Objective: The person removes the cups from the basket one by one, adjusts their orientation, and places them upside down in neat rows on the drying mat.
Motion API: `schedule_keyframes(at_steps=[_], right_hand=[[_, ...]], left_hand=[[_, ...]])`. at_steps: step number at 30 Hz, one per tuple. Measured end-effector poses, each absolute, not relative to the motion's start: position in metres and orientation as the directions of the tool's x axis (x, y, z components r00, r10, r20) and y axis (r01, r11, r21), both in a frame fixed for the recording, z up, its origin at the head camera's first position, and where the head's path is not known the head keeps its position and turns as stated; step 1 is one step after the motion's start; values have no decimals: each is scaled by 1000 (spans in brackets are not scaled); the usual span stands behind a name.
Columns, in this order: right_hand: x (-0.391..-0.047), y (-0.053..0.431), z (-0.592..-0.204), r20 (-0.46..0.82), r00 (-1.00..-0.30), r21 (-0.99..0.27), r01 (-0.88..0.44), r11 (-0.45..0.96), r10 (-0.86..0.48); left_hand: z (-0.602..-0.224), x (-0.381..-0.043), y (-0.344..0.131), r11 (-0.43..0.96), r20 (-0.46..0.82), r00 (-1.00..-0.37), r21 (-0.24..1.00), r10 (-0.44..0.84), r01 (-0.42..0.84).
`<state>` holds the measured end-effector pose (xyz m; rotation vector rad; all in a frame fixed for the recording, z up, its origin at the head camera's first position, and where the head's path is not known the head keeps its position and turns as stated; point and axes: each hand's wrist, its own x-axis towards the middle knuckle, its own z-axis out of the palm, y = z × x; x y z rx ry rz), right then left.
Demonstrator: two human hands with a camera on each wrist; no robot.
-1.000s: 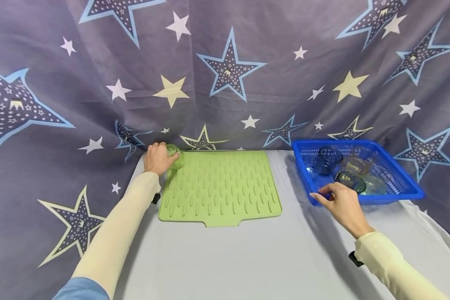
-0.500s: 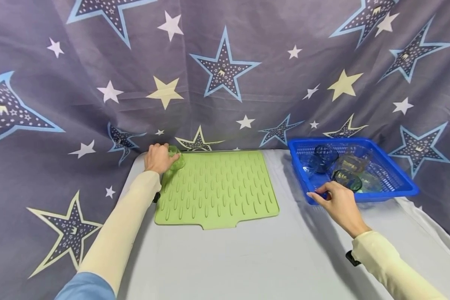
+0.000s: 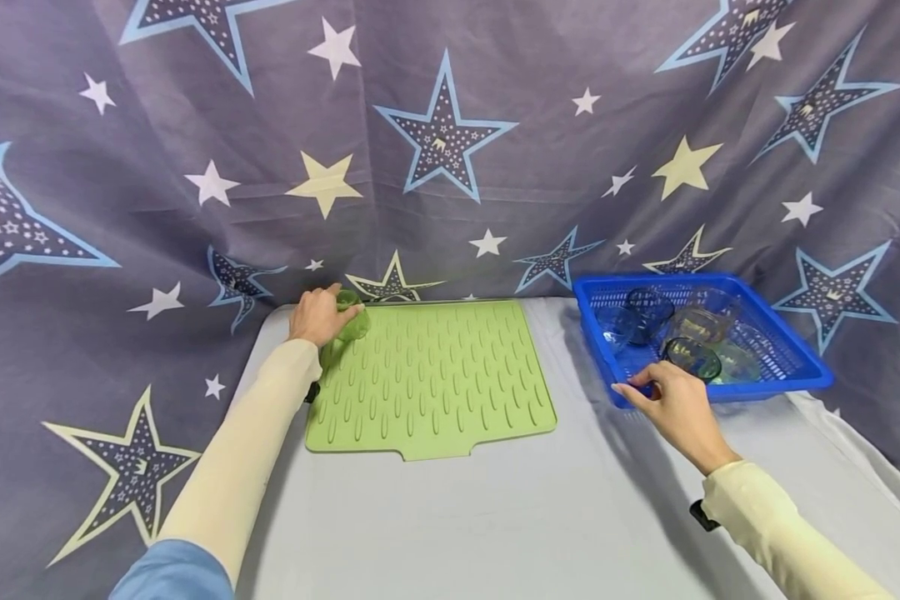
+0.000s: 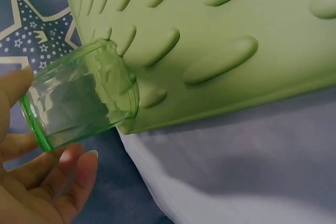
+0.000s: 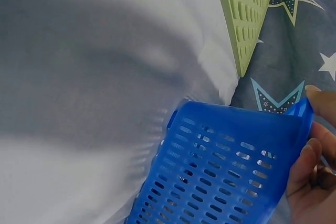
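Observation:
At the far left corner of a green drying mat (image 3: 435,375), my left hand (image 3: 317,318) grips a clear green drinking glass (image 4: 79,95). The left wrist view shows thumb and fingers at the glass's rim, with its base against the ridged mat corner. Over on the right, my right hand (image 3: 678,408) pinches the near left corner of a blue plastic basket (image 5: 236,115) by its rim. Inside that basket lie several glass vessels, among them a dark-tinted glass (image 3: 692,358) and a clear amber-tinted one (image 3: 699,325).
A white cloth (image 3: 450,517) covers the table under mat and basket. Behind the table hangs a dark purple curtain (image 3: 555,50) with printed stars, reaching close to the far edges of both.
The head view has shifted slightly, so everything sits a little further left. Both hands keep their holds on the green glass and the basket rim.

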<state>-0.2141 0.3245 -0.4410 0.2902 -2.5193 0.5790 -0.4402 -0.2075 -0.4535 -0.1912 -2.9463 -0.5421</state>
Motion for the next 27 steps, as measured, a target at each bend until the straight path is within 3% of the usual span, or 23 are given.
schedule_keyframes(at_steps=[17, 27], right_hand=[[-213, 325, -440, 544, -833, -327, -320, 889, -100], [-217, 330, -430, 422, -899, -368, -291, 883, -120]], left_hand=[[-457, -432, -207, 901, 119, -990, 416, 77, 121], [-447, -417, -202, 868, 225, -973, 472, 50, 154]])
